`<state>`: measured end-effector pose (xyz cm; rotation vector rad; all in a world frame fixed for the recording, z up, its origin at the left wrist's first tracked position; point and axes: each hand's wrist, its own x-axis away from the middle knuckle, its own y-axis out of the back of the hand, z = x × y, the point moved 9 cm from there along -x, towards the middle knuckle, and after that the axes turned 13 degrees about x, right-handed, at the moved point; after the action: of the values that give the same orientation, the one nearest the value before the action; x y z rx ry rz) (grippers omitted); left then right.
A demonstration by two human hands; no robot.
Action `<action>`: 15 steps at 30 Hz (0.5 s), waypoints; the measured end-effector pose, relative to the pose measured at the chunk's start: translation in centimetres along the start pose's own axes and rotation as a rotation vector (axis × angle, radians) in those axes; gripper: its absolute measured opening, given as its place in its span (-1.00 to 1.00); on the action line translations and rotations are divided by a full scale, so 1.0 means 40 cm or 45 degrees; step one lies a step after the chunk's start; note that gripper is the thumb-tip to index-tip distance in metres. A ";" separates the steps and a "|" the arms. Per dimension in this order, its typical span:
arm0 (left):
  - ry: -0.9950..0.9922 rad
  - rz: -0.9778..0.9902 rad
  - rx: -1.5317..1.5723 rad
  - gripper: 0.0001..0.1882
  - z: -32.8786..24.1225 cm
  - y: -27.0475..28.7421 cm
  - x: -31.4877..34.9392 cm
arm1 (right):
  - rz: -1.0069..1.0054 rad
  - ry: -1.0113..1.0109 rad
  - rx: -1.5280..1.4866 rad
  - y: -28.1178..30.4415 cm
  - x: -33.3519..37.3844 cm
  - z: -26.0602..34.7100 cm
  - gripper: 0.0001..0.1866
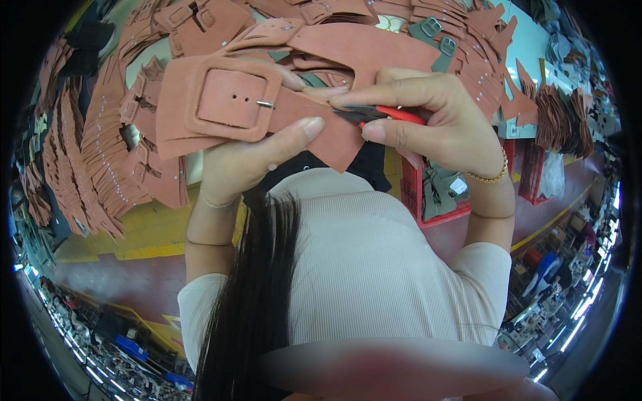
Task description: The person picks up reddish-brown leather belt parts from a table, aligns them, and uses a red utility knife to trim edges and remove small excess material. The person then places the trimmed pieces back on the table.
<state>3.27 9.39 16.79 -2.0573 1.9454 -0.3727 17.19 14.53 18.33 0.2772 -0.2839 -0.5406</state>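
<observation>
My left hand [267, 150] is closed on a salmon-coloured leather strap piece [177, 110], its thumb on top and its fingers behind. A large leather-covered square buckle [194, 100] with a small metal prong sits on that piece. To the right of the buckle, the strap runs out to a pointed end [342, 144]. My right hand [435, 113] grips small red-handled thread snips [401, 115] between thumb and fingers. Their dark blades lie at the strap's upper edge, close to my left fingertips. Whether the blades touch a thread is too small to tell.
Rows of salmon leather pieces [87, 160] fan out over the table at left and back. Green buckled straps [435, 43] lie at the back right. A red crate [414, 194] with green pieces stands right of my body, and a stack of brown pieces [558, 120] farther right.
</observation>
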 end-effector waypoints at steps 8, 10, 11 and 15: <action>0.021 0.046 -0.114 -0.62 0.002 -0.014 0.006 | -0.073 0.050 0.043 0.004 -0.004 -0.007 -0.70; 0.005 0.030 -0.253 -0.63 -0.001 -0.010 0.005 | -0.120 -0.003 -0.021 0.004 -0.003 -0.019 -0.70; -0.046 0.019 -0.251 -0.63 -0.009 -0.008 0.004 | -0.145 -0.030 -0.054 0.005 -0.002 -0.024 -0.70; 0.016 0.027 -0.049 -0.64 0.008 -0.009 0.000 | -0.035 -0.054 -0.147 -0.003 -0.007 -0.027 -0.68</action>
<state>3.73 9.43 16.63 -2.0610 1.9951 -0.3472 17.27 14.76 17.24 0.1578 -0.2892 -0.5885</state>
